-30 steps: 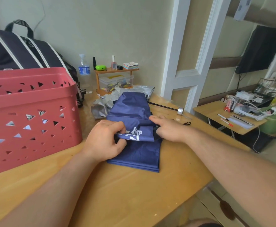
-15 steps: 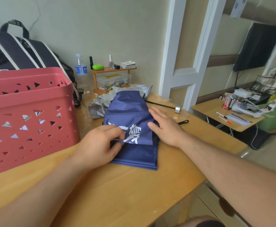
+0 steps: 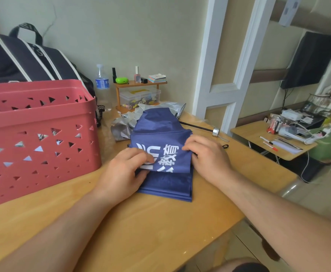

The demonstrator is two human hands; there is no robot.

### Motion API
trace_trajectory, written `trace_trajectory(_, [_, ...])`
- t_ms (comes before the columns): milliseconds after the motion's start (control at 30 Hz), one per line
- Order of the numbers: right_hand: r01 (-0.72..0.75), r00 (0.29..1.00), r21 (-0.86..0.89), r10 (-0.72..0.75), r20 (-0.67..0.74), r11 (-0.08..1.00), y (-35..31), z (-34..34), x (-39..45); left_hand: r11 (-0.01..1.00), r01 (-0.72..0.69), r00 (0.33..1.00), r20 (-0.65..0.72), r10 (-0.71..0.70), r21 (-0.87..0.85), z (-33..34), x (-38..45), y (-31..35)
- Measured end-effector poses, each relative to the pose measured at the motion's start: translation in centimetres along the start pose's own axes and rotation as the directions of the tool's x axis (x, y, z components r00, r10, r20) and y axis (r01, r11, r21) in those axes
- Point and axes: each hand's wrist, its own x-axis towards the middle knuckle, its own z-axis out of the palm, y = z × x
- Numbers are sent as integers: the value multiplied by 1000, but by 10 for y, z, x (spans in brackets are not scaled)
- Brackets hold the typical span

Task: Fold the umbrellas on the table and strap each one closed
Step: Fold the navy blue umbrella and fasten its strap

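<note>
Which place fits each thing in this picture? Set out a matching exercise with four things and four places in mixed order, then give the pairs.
Things:
1. red basket
2. blue umbrella
3. water bottle
4. green case

Places:
A. on the small wooden shelf
B. under both hands, mid-table
C. at the table's left side
D. by the wall, behind the basket

Pairs: 1-C, 2-B, 3-D, 4-A
</note>
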Motion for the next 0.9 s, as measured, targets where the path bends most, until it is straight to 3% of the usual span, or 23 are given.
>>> trace_trajectory(133, [-44, 997, -110, 51, 63, 993, 4, -1, -15, 990, -46, 999, 0, 46, 132, -3, 2, -12])
trace_trajectory(267, [-34, 992, -143, 50, 113, 989, 0, 3, -22, 988, -80, 996, 44, 75, 131, -9, -1, -14])
trace_trajectory(333, [-105, 979, -148, 129, 157, 983, -4, 1, -23, 988, -116, 992, 65, 110, 104, -10, -3, -12])
trace_trajectory(400, [-283, 929, -34, 283, 241, 959, -15, -3, -24, 989, -115, 992, 58, 110, 95, -11, -4, -11])
trace_trajectory(433, [-430, 873, 120, 379, 306, 895, -24, -8, -23, 990, -104, 994, 50, 100, 97, -11, -3, -11])
trace_trajectory(467, [-591, 796, 335, 460, 394, 734, -36, -15, -21, 991, -93, 995, 42, 89, 100, -10, -3, -11])
trace_trajectory(533, [-748, 653, 581, 516, 555, 321, -47, -26, -17, 990, -82, 996, 35, 78, 111, -9, -3, -13])
trace_trajectory(600, [-767, 621, 604, 487, 614, 216, -47, -34, -18, 988, -88, 996, 32, 85, 123, -8, -3, -14])
trace_trajectory(667, [-768, 632, 589, 450, 631, 251, -49, -39, -22, 985, -91, 996, 16, 90, 150, -7, -4, -15])
trace_trajectory(767, [-750, 657, 509, 385, 648, 422, -54, -38, -34, 977, -61, 998, 2, 62, 203, -5, -5, -15])
trace_trajectory(833, [-739, 666, 455, 438, 603, 496, -57, -36, -38, 974, -62, 998, 16, 60, 219, -6, -6, -16])
trace_trajectory(900, [-749, 661, 435, 512, 549, 500, -59, -40, -39, 970, -61, 998, 19, 58, 235, -8, -6, -17])
